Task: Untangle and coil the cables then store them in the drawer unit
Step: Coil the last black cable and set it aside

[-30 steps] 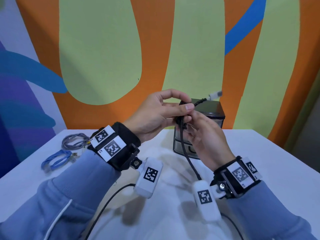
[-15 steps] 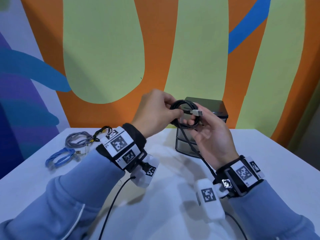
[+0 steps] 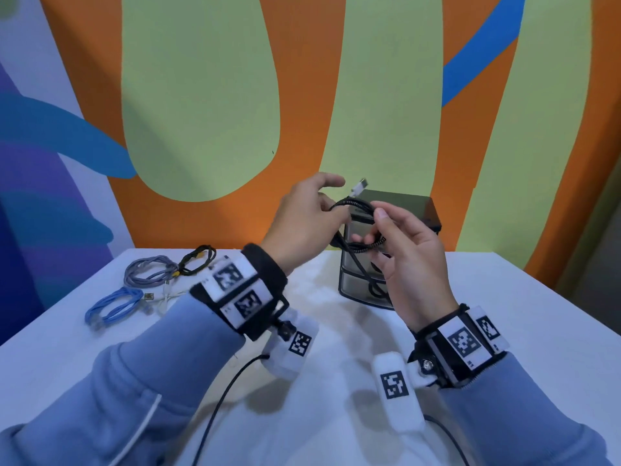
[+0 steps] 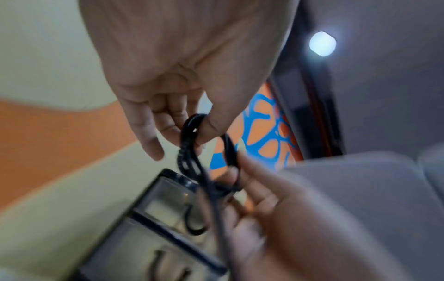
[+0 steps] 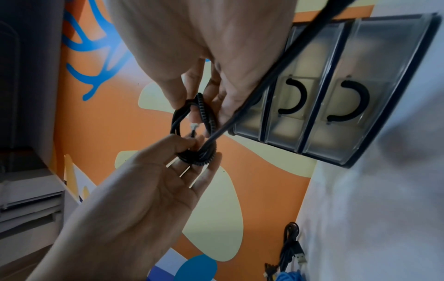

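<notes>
A black braided cable (image 3: 357, 227) is wound into a small coil in the air in front of the drawer unit (image 3: 400, 205). My left hand (image 3: 331, 205) pinches the coil's left side between thumb and fingers (image 4: 192, 131). My right hand (image 3: 374, 230) pinches the right side (image 5: 204, 108). The cable's silver plug (image 3: 359, 186) sticks up behind the coil. A straight length of the cable (image 5: 264, 76) runs from the coil down past my right palm. The drawer unit (image 5: 336, 95) has clear drawer fronts with black curved handles, all closed.
At the table's left lie a grey coiled cable (image 3: 148, 272), a blue one (image 3: 112, 307), a black-and-yellow one (image 3: 198, 258) and a thin white one (image 3: 168, 294). The white table (image 3: 521, 314) ends at a painted wall right behind the drawer unit.
The silver plug, which lay across the coil under my right fingers half a second ago, now pokes up behind it. The coil has gained a turn and both hands shifted slightly.
</notes>
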`<state>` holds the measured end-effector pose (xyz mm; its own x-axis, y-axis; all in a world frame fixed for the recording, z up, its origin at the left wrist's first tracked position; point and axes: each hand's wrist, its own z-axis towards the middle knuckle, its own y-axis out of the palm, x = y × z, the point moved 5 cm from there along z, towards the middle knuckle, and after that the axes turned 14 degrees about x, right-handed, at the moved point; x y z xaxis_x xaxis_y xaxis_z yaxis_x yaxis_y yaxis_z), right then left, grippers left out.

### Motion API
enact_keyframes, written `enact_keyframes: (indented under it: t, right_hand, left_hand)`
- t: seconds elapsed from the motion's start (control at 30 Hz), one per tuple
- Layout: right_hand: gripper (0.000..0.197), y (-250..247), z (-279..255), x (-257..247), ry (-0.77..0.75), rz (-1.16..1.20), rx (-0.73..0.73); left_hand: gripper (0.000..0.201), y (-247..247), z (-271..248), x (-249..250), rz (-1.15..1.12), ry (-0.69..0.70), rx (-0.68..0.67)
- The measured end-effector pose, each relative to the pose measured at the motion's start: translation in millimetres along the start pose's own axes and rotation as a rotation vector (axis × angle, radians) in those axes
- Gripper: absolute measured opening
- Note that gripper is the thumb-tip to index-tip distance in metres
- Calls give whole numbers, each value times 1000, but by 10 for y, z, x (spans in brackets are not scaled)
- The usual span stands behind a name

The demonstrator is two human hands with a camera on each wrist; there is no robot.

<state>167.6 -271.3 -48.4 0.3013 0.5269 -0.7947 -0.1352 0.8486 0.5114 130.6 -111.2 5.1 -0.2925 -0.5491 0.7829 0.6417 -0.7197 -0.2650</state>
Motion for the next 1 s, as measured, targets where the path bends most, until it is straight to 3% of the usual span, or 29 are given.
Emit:
enact_keyframes:
  t: [0.07, 0.17, 0.23, 0.3, 0.4, 0.47, 0.6, 0.77, 0.87, 1.0]
  right_hand:
    - [24, -32, 24, 30, 51, 12, 13]
    - [28, -44, 31, 100, 143, -30, -33]
    - [35, -9, 1, 161, 189, -122, -111]
    - [37, 30, -47, 184, 139, -316, -204]
    - [19, 97, -126, 227, 0, -530, -344]
    - [13, 96, -161, 292, 14, -567, -373]
    - [8, 118, -210, 278, 97, -574, -360]
    - [20, 148, -232, 262, 175, -502, -324]
    - [42, 131, -239, 219, 115, -549, -253]
    - [39, 97, -231, 220, 38, -557, -174]
  left_hand:
    - [38, 10, -1, -17, -215, -151, -147]
    - [26, 0, 39, -36, -230, -138, -223]
    - [19, -67, 111, -60, -272, -130, -149]
    - [16, -174, 183, -64, -298, -132, -53]
    - [15, -338, 229, -47, -341, -111, 55]
    - [15, -405, 189, -63, -383, -107, 83]
    - [16, -470, -4, -187, -437, -181, 95]
    - [18, -447, -226, -479, -471, -275, 73]
    - [19, -359, -327, -543, -470, -268, 41]
    - [20, -306, -409, -526, -458, -192, 21]
